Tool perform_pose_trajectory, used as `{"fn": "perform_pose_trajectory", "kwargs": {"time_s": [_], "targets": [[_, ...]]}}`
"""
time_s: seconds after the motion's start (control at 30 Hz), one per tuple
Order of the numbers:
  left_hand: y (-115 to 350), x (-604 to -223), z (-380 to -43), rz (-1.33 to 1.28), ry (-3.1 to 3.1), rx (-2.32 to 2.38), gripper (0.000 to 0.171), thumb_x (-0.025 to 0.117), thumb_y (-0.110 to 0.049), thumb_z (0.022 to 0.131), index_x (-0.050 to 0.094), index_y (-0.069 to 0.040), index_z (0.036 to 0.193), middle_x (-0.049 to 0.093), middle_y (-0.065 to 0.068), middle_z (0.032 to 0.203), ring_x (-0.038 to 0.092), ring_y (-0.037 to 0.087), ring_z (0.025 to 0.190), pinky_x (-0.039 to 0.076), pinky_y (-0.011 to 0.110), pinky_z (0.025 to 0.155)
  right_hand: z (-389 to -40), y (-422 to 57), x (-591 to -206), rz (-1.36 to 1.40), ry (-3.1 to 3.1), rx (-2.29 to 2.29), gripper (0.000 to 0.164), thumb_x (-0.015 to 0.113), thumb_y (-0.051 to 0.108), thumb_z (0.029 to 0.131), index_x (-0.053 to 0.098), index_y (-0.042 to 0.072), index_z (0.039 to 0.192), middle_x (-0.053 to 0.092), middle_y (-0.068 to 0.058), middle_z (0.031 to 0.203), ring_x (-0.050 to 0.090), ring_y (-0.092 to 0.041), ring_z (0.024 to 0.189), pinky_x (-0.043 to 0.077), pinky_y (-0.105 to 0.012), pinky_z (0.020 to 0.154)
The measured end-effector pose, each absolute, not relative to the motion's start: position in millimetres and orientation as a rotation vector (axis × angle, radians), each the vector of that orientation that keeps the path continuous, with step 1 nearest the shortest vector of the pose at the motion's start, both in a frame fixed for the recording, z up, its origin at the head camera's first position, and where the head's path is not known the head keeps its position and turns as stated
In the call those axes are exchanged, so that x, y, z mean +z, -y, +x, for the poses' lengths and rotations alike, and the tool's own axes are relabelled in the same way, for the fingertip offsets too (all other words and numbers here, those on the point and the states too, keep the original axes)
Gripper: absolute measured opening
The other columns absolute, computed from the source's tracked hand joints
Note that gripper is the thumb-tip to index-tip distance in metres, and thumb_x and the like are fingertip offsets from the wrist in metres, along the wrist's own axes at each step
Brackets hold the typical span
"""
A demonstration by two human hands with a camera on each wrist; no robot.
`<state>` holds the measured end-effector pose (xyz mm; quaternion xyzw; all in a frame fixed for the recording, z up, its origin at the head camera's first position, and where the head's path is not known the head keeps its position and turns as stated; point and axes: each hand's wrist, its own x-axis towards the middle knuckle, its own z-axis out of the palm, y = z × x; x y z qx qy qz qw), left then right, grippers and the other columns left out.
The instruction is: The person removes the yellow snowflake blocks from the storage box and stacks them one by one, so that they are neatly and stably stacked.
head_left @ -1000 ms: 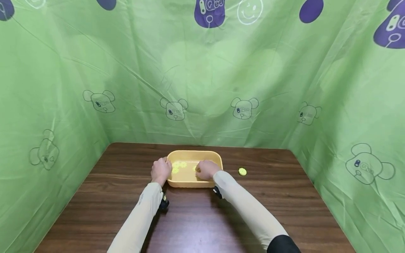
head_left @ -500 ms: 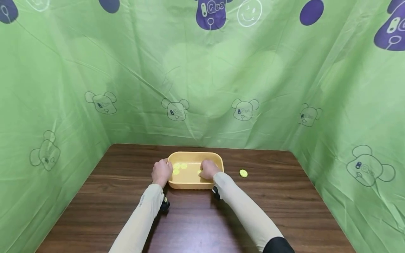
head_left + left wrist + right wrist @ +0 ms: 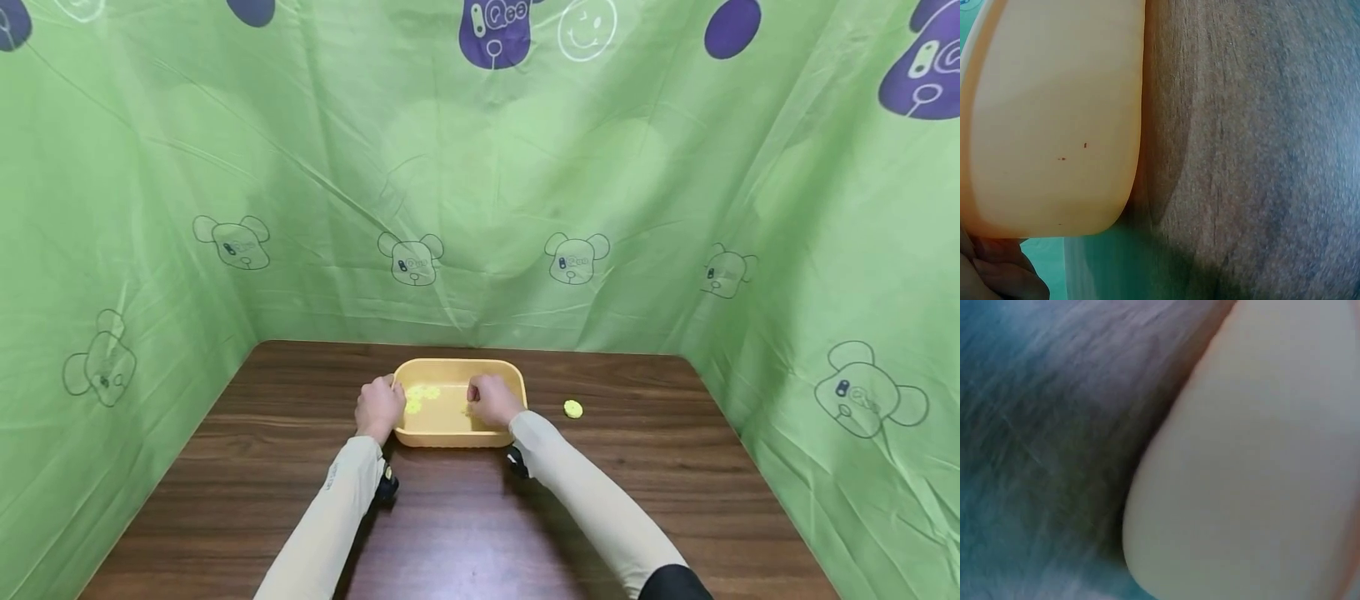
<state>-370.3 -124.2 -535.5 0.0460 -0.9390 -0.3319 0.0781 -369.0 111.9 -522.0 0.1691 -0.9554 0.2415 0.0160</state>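
Note:
In the head view, a shallow yellow-orange plastic tub [image 3: 483,440] stands on the table. My left hand [image 3: 378,407] grips its left end; the left wrist view shows curled fingers [image 3: 1010,269] at the end of the tub wall [image 3: 1054,112]. My right hand [image 3: 493,402] is inside the tub at the right, fingers curled, with a small yellow piece [image 3: 467,409] at the fingertips, mostly hidden. Several flat yellow flower-like pieces [image 3: 420,394] lie in the tub's left part. The right wrist view holds only the tub's outer wall [image 3: 1247,462], blurred, and the table.
A yellow round piece with a scalloped edge [image 3: 573,409] lies on the dark wood table [image 3: 660,467], right of the tub. Green printed cloth [image 3: 480,308] hangs along the back and both sides of the table.
My right hand shifts slightly within the tub and its fingers curl further, the yellow piece staying by the fingertips. My left hand stays on the tub's end. The view sways a little.

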Motion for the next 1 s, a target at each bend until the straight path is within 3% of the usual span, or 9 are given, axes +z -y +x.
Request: {"fn": "perform_pose_trajectory", "kwargs": {"time_s": [0.13, 0.27, 0.5, 0.7, 0.87, 1.0], "targets": [[125.2, -535.2, -373.3, 0.131, 2.820, -0.995, 0.034, 0.051, -0.023, 0.100, 0.070, -0.004, 0.120, 0.070, 0.030, 0.112, 0.069, 0.049, 0.096, 0.054, 0.060, 0.071, -373.1, -127.1, -501.3, 0.495, 2.836, 0.940, 0.009, 0.078, 0.008, 0.087, 0.069, 0.010, 0.086, 0.068, 0.001, 0.078, 0.059, -0.008, 0.070, 0.051, -0.024, 0.068], [126.2, -534.3, -376.6, 0.130, 2.826, -1.006, 0.033, 0.051, -0.022, 0.100, 0.070, -0.004, 0.119, 0.069, 0.030, 0.113, 0.068, 0.049, 0.096, 0.054, 0.061, 0.071, -379.5, -153.1, -475.1, 0.370, 2.752, 1.071, 0.012, 0.079, 0.014, 0.088, 0.074, 0.010, 0.098, 0.072, -0.001, 0.084, 0.065, -0.014, 0.077, 0.054, -0.032, 0.075], [128.8, -532.5, -383.2, 0.121, 2.837, -1.041, 0.035, 0.050, -0.024, 0.101, 0.069, -0.005, 0.123, 0.068, 0.031, 0.116, 0.068, 0.049, 0.098, 0.053, 0.060, 0.074, -390.9, -210.0, -444.8, 0.175, 2.667, 1.173, 0.013, 0.078, 0.020, 0.090, 0.077, 0.012, 0.099, 0.076, -0.005, 0.091, 0.068, -0.022, 0.085, 0.053, -0.036, 0.079], [129.0, -535.5, -386.6, 0.104, 2.837, -1.040, 0.035, 0.050, -0.023, 0.100, 0.069, -0.005, 0.122, 0.068, 0.032, 0.116, 0.067, 0.050, 0.098, 0.053, 0.061, 0.073, -388.9, -250.0, -441.2, 0.063, 2.710, 1.213, 0.017, 0.075, 0.021, 0.093, 0.077, 0.009, 0.104, 0.076, -0.010, 0.094, 0.070, -0.023, 0.082, 0.056, -0.028, 0.068], [129.2, -535.7, -389.1, 0.095, 2.840, -1.051, 0.036, 0.050, -0.024, 0.101, 0.069, -0.006, 0.124, 0.068, 0.031, 0.118, 0.067, 0.049, 0.099, 0.054, 0.060, 0.075, -385.1, -276.2, -451.3, -0.009, 2.807, 1.182, 0.021, 0.073, 0.019, 0.094, 0.076, 0.006, 0.109, 0.075, -0.014, 0.099, 0.069, -0.018, 0.076, 0.057, -0.031, 0.069], [129.5, -536.2, -391.6, 0.084, 2.841, -1.044, 0.035, 0.050, -0.022, 0.100, 0.069, -0.004, 0.123, 0.067, 0.031, 0.117, 0.067, 0.050, 0.097, 0.054, 0.060, 0.073, -384.5, -293.5, -470.9, -0.048, 2.898, 1.261, 0.018, 0.072, 0.016, 0.094, 0.076, 0.004, 0.106, 0.075, -0.014, 0.093, 0.067, -0.016, 0.072, 0.055, -0.031, 0.067]]}}
